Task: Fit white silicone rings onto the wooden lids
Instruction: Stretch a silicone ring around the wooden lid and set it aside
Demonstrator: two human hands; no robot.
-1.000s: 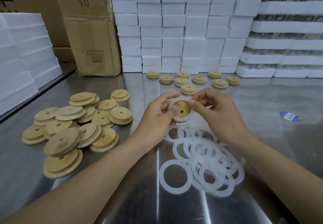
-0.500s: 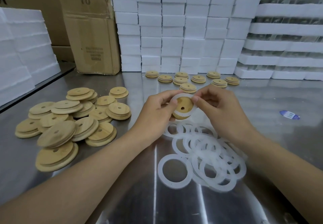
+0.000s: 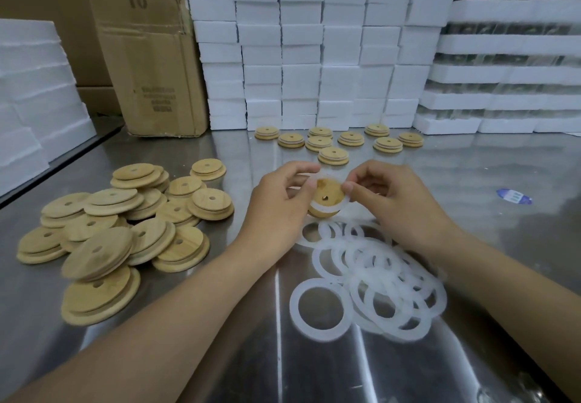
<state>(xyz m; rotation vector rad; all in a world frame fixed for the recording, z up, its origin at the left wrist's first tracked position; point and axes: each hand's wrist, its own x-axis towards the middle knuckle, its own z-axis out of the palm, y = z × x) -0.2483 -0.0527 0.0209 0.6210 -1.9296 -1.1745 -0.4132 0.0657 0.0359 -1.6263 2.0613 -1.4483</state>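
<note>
A wooden lid (image 3: 327,196) with a small centre hole is held tilted above the table between both hands. My left hand (image 3: 278,204) grips its left edge. My right hand (image 3: 396,204) pinches the white silicone ring (image 3: 344,201) that lies around the lid's rim. Below the hands lies a pile of loose white rings (image 3: 374,273) on the steel table (image 3: 220,339). To the left is a heap of bare wooden lids (image 3: 122,223). At the back stand several lids with rings on them (image 3: 333,155).
A cardboard box (image 3: 151,56) stands at the back left. Stacked white foam blocks (image 3: 314,50) line the back wall, more foam (image 3: 31,88) rises at the left edge. A blue-and-white sticker (image 3: 514,196) lies on the table to the right.
The lid has tilted in my hands and the ring now sits further round its rim. Both hands stayed in the same spot above the ring pile.
</note>
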